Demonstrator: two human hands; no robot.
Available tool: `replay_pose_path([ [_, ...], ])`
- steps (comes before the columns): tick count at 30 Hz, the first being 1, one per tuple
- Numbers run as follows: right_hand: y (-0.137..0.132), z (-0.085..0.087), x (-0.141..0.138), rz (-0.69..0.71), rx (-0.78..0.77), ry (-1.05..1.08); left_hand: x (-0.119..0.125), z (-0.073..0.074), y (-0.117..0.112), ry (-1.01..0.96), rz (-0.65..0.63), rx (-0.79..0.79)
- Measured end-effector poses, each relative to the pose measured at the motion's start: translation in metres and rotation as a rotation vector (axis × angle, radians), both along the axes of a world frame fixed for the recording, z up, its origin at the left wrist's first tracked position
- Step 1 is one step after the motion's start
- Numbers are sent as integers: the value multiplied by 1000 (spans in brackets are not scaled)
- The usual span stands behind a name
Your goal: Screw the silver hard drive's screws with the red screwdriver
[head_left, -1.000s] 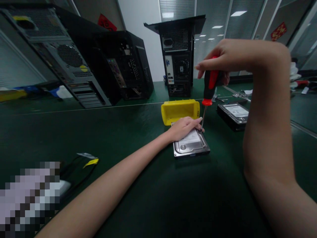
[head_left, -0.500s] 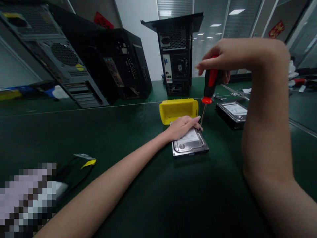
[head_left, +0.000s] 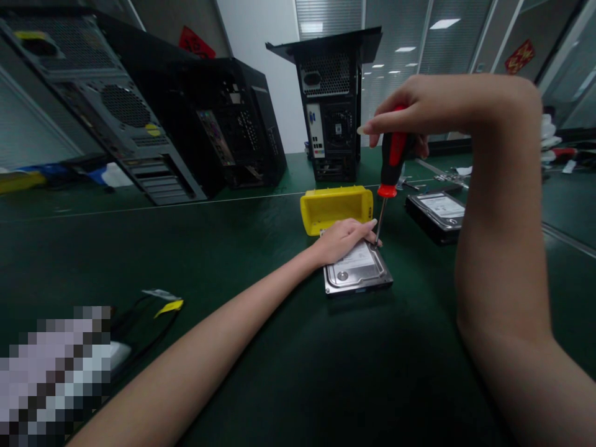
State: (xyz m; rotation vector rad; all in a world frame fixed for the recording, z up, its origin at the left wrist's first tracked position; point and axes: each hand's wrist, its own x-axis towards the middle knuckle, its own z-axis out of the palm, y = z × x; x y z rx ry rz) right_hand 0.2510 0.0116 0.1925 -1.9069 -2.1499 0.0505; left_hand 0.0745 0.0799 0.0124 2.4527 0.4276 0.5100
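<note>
Wrapped round the screwdriver (head_left: 394, 155), the right hand (head_left: 412, 113) is above the hard drive (head_left: 363, 274), which lies lengthwise toward the far edge of the desk (head_left: 261, 233), the tip (head_left: 377, 238) at the drive's right side, with the left hand (head_left: 341, 239) (the nearer one) flat on top.

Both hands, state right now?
Left hand: open, laid over the silver hard drive.
Right hand: closed around the handle of the red-and-black screwdriver, tip down at the drive.
</note>
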Motion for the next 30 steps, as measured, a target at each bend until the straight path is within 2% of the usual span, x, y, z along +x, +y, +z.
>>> replay_pose_path([
  [8,1,-1,1,-43,-7,98,0,0,-1,8,15,-7],
  [12,-2,-4,4,8,-14,163,0,0,-1,5,10,-12],
  [21,1,-3,3,33,-38,106,0,-3,2,-6,4,0],
  [26,2,-4,6,-19,-22,64,0,-2,1,1,9,6],
  [30,0,-4,7,-147,-19,93,0,-1,-1,18,32,-2],
])
